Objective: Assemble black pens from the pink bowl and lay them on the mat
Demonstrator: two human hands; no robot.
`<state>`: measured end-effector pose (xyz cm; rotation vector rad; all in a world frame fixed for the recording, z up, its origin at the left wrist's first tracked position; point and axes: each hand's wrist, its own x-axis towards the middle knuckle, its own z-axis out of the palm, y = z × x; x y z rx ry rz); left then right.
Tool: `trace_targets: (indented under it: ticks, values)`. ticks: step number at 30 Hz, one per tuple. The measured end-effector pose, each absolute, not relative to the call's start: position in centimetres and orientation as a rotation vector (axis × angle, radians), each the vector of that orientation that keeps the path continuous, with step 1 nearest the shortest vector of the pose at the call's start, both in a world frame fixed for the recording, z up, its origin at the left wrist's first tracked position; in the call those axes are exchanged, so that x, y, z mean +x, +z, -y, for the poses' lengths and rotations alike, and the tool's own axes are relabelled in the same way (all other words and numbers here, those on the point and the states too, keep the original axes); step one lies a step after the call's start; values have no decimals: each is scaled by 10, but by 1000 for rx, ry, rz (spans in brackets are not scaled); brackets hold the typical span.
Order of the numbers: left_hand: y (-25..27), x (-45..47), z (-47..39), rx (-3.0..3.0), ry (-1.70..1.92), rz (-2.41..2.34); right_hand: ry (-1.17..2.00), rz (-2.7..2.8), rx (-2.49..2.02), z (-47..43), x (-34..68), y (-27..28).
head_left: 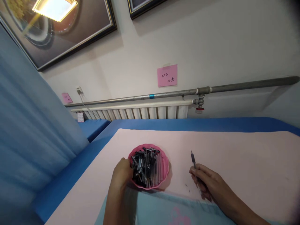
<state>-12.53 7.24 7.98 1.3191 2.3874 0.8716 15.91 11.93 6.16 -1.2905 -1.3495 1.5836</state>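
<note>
In my right hand [203, 182] a clear-barrelled pen [193, 157] with a dark grip is held between thumb and fingers, its tip pointing up and away from me. At the left rim of a round pink basket [167, 165] is my left hand [123, 172], curled and turned so that its fingers are hidden; whether it holds anything does not show. Black pen parts and pens [142, 165] lie jumbled inside the basket. Along its right side rest several clear tubes [157, 168]. Small dark bits [186, 185] lie on the table between basket and right hand.
A pale pink sheet [246, 156] covers the blue table [187, 123]. Close to my body is a light blue cloth [159, 207]. A blue curtain [47, 118] hangs at left. Behind the table are a radiator [152, 112], a pipe [173, 93] and a red-handled valve [200, 108].
</note>
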Motion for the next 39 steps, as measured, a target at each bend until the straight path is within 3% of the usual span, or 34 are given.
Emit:
trace_targets:
  ticks: [9,14,17,23,31,39]
  values:
    - [95,-127,-76,1291,1135,-2344,1555,1360,-1305,-120,160,56]
    - [117,-112,-63,971,1444,-1425,1568,1354,-1300,-123,159,49]
    - [122,-106,-60,913,1480,-1275,1572,1355,-1290,-123,159,48]
    - [113,-108,-69,990,1526,-1648,1576,1366,-1302,-122,159,54]
    - [93,-119,-75,1138,1210,-2245,1550,1395,-1311,-119,159,57]
    - [95,-105,-73,1378,871,-2096,1574,1401,-1315,-122,160,54]
